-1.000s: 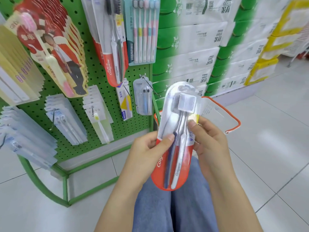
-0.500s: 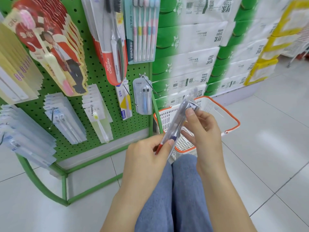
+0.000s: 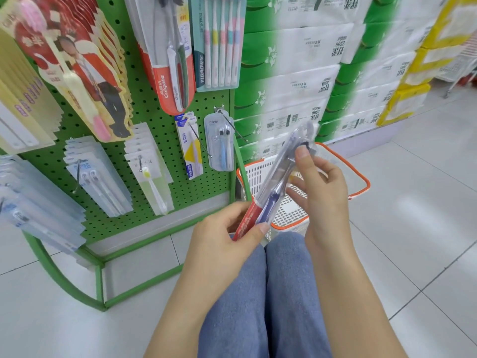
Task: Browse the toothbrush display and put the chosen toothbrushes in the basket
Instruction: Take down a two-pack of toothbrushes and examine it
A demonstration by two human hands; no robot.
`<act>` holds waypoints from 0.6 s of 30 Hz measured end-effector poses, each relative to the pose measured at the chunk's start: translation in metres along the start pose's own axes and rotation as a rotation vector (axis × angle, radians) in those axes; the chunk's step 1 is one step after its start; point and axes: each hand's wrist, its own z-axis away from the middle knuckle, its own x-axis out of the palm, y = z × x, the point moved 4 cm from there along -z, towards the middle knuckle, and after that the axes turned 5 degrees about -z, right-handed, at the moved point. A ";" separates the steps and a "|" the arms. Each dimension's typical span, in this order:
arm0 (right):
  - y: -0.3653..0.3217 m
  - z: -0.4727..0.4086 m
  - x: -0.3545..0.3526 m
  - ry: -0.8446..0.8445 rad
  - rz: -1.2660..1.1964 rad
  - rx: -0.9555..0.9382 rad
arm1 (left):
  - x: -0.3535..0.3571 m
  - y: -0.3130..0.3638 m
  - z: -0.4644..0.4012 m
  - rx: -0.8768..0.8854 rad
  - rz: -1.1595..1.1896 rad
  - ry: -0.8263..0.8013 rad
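- Nearest the camera, two knees in blue jeans (image 3: pixel 271 293) sit below both hands.
- The left hand (image 3: pixel 222 239) pinches the red lower end of a toothbrush pack (image 3: pixel 273 184) between thumb and curled fingers.
- The right hand (image 3: pixel 322 187) holds the clear upper end of the same pack, thumb pressed on its edge near the brush heads, the other fingers curled behind it.
- The pack is turned edge-on and tilts up to the right, from the left hand to the right hand, in the air above the basket.
- The basket (image 3: pixel 361 177), white mesh with an orange rim, stands on the tiled floor just beyond both hands.
- Left of the left hand stands a green pegboard rack (image 3: pixel 160 115) hung with packaged toothbrushes, among them a red pack (image 3: pixel 170 81) and a multi-brush pack (image 3: pixel 219 42).
- Beyond the right hand rise stacked green-and-white paper packs (image 3: pixel 309 73), with yellow packs (image 3: pixel 413 73) further right.
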 end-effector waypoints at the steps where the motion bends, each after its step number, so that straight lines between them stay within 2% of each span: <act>1: -0.001 -0.001 0.001 -0.011 0.021 0.006 | 0.000 -0.001 0.001 -0.001 -0.004 0.000; 5: 0.003 0.001 0.005 -0.114 0.059 0.054 | -0.002 -0.007 -0.001 -0.064 0.208 0.043; 8: 0.015 0.010 0.004 -0.271 -0.046 0.192 | -0.002 -0.005 -0.004 -0.124 0.442 0.003; 11: 0.026 0.020 -0.002 -0.341 -0.069 0.249 | 0.001 -0.003 -0.005 -0.143 0.532 -0.034; 13: 0.028 0.023 -0.004 -0.343 -0.083 0.243 | 0.002 -0.006 -0.005 -0.146 0.472 0.044; 16: 0.029 0.024 -0.005 -0.304 -0.112 0.216 | -0.002 -0.013 -0.002 -0.064 0.118 0.307; 18: 0.029 0.024 -0.004 -0.284 -0.125 0.205 | 0.000 -0.009 0.003 0.029 -0.105 0.407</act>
